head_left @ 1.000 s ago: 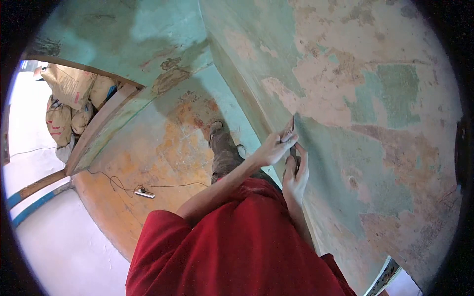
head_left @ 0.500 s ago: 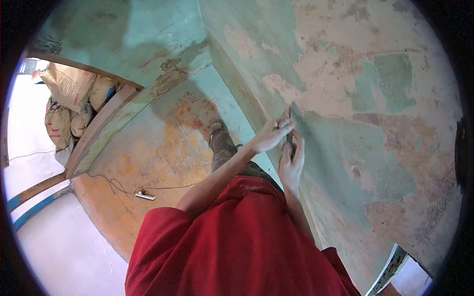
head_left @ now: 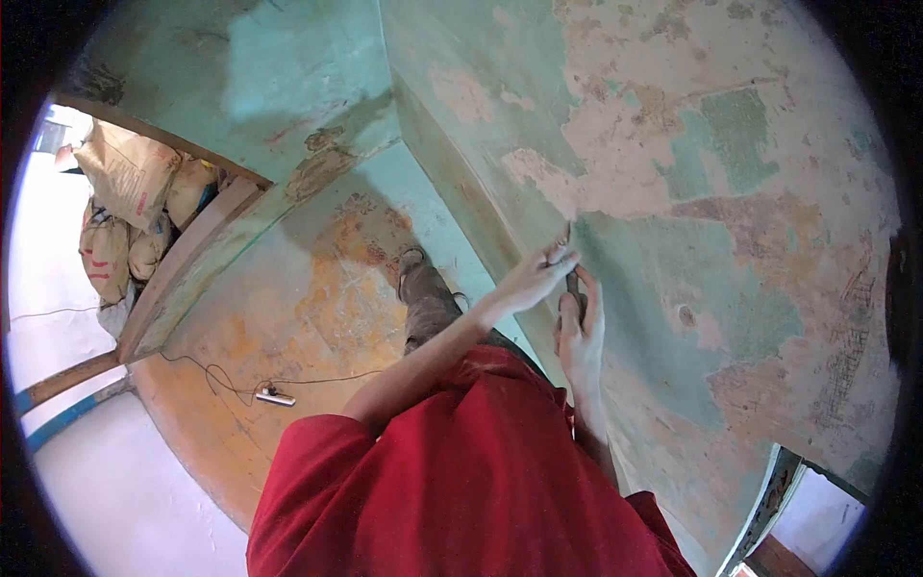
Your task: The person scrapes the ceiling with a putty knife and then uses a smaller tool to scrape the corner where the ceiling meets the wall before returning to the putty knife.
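A scraper with a dark handle (head_left: 574,284) and a thin blade (head_left: 569,231) seen nearly edge-on lies against the patchy wall (head_left: 663,279). My right hand (head_left: 581,332) is wrapped round the handle, at the lower end. Farther up, my left hand (head_left: 538,281) is closed over the part near the blade, its fingers hiding much of the tool. The blade tip touches or nearly touches the wall, at the border between pale bare plaster and green paint.
Stuffed sacks (head_left: 125,178) are piled beyond a wooden-edged opening on the left. A power strip (head_left: 276,396) with a cord lies on the stained orange floor (head_left: 317,327). My leg (head_left: 428,298) stands close to the wall's base. A framed opening (head_left: 769,510) is at lower right.
Both hands and the scraper have shifted slightly down along the wall, toward my body. The whole view has also moved a little.
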{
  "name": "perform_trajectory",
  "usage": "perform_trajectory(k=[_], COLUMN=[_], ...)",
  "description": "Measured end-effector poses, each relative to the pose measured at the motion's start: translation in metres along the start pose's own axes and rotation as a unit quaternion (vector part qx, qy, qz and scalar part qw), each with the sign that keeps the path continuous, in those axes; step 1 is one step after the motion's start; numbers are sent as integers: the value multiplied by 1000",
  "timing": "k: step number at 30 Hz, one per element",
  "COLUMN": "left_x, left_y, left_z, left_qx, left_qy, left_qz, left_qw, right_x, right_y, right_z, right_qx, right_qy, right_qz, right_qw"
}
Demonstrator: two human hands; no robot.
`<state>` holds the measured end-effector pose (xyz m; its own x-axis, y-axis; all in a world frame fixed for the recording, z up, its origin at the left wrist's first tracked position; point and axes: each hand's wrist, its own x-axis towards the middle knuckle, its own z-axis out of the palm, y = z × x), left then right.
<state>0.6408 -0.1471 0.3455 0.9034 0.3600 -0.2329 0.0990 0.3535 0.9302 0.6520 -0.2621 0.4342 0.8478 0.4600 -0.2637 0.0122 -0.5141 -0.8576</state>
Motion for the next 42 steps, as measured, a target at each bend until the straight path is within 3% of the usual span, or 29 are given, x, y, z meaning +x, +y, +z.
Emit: perform_trajectory(k=[2,4,6,7,8,10,12,14,16,18,19,23,26,28,30,32,37,38,39,40,41,42], left_x=[-7,2,14,19,18,8,8,22,33,35,26,-8,-14,-4,-4,-6,8,7,5,3,-8,-3], left_y=[22,6,6,7,7,5,14,-5,-24,-19,-7,9,8,9,-2,-1,-8,-4,-1,4,23,13], left_z=[12,15,4,-10,-7,8,10,-1,-14,-21,-24,18,39,42,31,36,26,25,25,27,25,26], left_qx=[-52,-54,-58,-67,-62,14,24,-17,-29,8,73,37,-44,-221,-184,7,-131,-87,-44,-4,9,4], left_qy=[-52,-43,19,-10,-8,-4,0,13,19,61,15,-21,-33,29,-20,13,58,53,46,39,-3,-2], left_qz=[-8,-13,-47,-123,-118,40,38,-30,-27,50,-16,4,-6,-52,-48,37,-43,14,69,123,-47,-48], left_qw=[997,998,997,990,991,999,999,999,999,997,997,999,998,973,981,999,989,995,996,992,999,999], right_x=[-5,-1,15,16,19,3,3,27,45,40,28,-13,-15,-8,-8,-9,5,8,3,1,0,-3], right_y=[2,-1,23,21,15,3,0,21,28,18,9,-1,-5,8,8,6,11,10,15,10,1,-3], right_z=[-2,-1,10,16,21,7,-3,16,36,32,22,-17,-19,-9,-3,-12,-2,4,2,-2,-8,-14], right_qx=[17,68,83,68,56,61,53,28,-10,-43,-35,43,85,74,86,82,72,60,2,0,5,10], right_qy=[13,18,24,23,21,9,6,17,15,16,-4,-20,-6,8,-5,1,-23,-18,8,5,-14,-33], right_qz=[3,24,-24,-43,-65,-31,9,-11,-121,-149,-110,3,18,9,-5,-17,12,-2,-85,-86,-41,7], right_qw=[1000,997,996,996,996,998,999,999,992,988,993,999,996,997,996,997,997,998,996,996,999,999])
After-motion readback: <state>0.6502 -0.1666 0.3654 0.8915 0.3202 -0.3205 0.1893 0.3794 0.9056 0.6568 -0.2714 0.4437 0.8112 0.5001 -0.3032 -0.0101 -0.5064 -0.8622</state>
